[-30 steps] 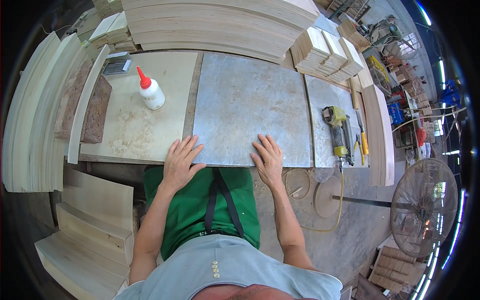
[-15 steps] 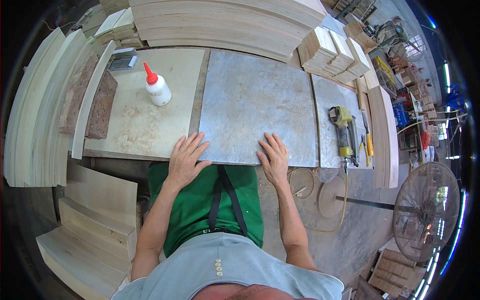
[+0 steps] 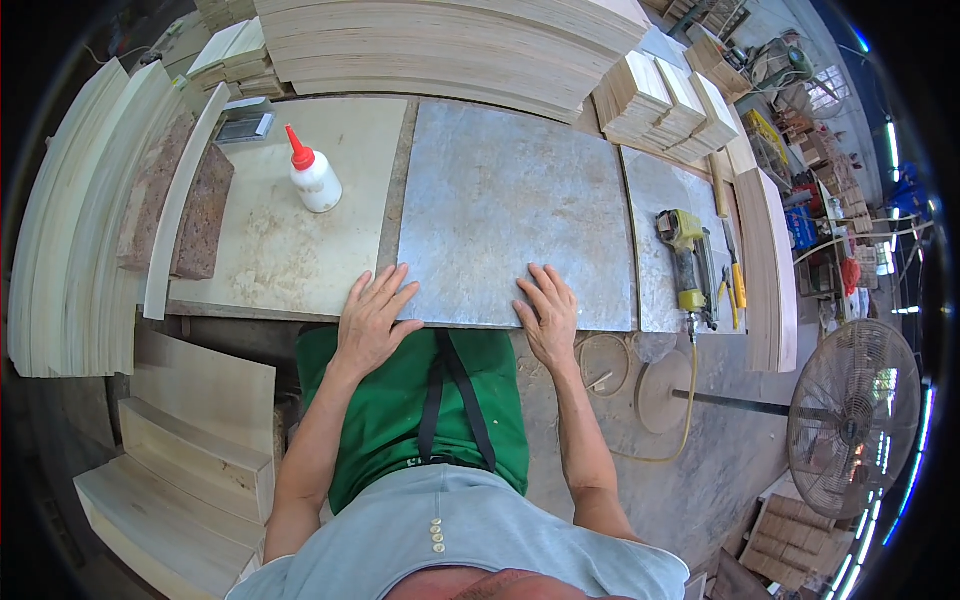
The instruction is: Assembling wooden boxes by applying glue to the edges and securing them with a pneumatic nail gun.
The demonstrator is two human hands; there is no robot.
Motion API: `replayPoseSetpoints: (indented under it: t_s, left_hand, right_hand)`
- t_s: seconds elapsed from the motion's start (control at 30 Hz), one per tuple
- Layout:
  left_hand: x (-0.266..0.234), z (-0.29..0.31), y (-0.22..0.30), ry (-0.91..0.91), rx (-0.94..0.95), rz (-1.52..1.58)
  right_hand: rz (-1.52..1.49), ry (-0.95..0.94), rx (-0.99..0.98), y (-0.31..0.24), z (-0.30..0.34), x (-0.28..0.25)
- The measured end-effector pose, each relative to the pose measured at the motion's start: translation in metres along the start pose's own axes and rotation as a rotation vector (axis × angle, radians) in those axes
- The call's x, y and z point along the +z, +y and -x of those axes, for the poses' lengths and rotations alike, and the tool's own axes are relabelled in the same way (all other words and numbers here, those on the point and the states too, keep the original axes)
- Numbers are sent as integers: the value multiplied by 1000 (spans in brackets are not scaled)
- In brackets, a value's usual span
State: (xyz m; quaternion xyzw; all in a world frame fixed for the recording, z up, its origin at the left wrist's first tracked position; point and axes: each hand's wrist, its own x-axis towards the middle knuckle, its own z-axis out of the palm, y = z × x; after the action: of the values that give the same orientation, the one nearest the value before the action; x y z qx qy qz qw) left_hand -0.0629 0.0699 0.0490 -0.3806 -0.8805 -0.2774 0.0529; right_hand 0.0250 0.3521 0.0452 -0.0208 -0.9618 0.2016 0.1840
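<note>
My left hand point(image 3: 375, 318) lies flat with its fingers apart at the near left corner of a grey metal plate point(image 3: 515, 210) on the workbench. Farther along the plate's near edge rests my right hand point(image 3: 548, 315), also spread and holding nothing. A white glue bottle point(image 3: 317, 184) with a red nozzle stands upright on the pale board point(image 3: 270, 255), beyond my left hand. To the right, a yellow-green nail gun point(image 3: 684, 258) lies on a smaller metal plate point(image 3: 650, 185), its hose running down off the bench. Pliers point(image 3: 730, 290) and a yellow-handled tool point(image 3: 739, 284) lie beside it.
Tall stacks of wooden boards point(image 3: 440, 50) line the back. More strips point(image 3: 70, 230) stand at the left by a reddish block point(image 3: 205, 215). Wooden pieces point(image 3: 190, 480) are piled low on the left. A standing fan point(image 3: 850, 420) is at the right.
</note>
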Motion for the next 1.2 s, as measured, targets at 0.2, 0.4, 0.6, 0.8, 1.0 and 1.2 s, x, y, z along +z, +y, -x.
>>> replayPoseSetpoints:
  t_s: [0.2,0.4,0.6,0.8,1.0,1.2]
  left_hand:
    - [3,0,1,28,-3,-8]
    - [4,3,-3,68,33,-1]
    - [5,7,-5,98,19,92]
    - [-2,11,-14,76,-137,372]
    - [-21,-21,-73,614,-491,601]
    - [-31,-82,-135,577,-318,609]
  right_hand:
    - [5,24,-7,4,2,1]
    - [6,87,-24,2,1,5]
    - [20,110,-42,1,2,7]
    - [33,124,-45,1,3,7]
    - [38,147,-35,3,3,9]
    - [36,195,-42,8,5,8]
